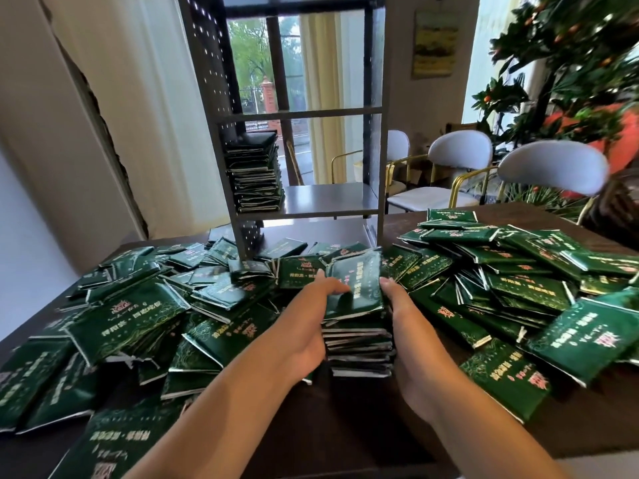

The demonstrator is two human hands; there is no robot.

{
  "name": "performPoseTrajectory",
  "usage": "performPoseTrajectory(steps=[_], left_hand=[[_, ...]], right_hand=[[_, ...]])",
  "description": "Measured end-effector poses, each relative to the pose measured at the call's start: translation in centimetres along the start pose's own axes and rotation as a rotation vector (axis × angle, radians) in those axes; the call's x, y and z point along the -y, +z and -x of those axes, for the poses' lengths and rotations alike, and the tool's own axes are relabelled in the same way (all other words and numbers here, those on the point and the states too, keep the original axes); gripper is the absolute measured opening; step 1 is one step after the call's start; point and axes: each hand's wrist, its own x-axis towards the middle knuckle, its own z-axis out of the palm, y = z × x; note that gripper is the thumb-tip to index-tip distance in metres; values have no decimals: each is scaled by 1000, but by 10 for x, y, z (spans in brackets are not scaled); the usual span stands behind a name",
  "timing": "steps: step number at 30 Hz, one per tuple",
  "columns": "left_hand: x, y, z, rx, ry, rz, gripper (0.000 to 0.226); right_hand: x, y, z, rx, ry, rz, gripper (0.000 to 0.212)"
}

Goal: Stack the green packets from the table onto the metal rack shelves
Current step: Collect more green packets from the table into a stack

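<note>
A tall stack of green packets (359, 326) stands on the dark table (345, 426) in front of me. My left hand (307, 326) grips its left side with the thumb over the top packet. My right hand (408, 333) clasps the right side, fingers curled against the edges. Loose green packets (138, 316) lie heaped over the table on both sides. The metal rack (304, 115) stands at the table's far side. A neat pile of packets (256, 171) fills the left part of its lower shelf (332, 198).
Loose packets crowd the foot of the rack. White chairs (549, 167) with gold frames stand behind the table at the right, beside a leafy plant (570, 63). A curtain and window lie behind the rack.
</note>
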Motion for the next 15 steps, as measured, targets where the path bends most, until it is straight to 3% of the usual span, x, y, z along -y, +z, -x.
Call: performPoseTrajectory(steps=[4, 9, 13, 15], left_hand=[[-5, -2, 0, 12, -68, -146, 48], [-10, -16, -2, -22, -77, -235, 43], [-11, -15, -5, 16, -95, -270, 63], [-13, -8, -4, 35, -94, -307, 43]], right_hand=[[9, -11, 3, 38, -3, -33, 44], [31, -17, 6, -33, 10, -56, 32], [30, -20, -17, 28, 2, -96, 39], [25, -16, -25, 42, -20, -114, 41]])
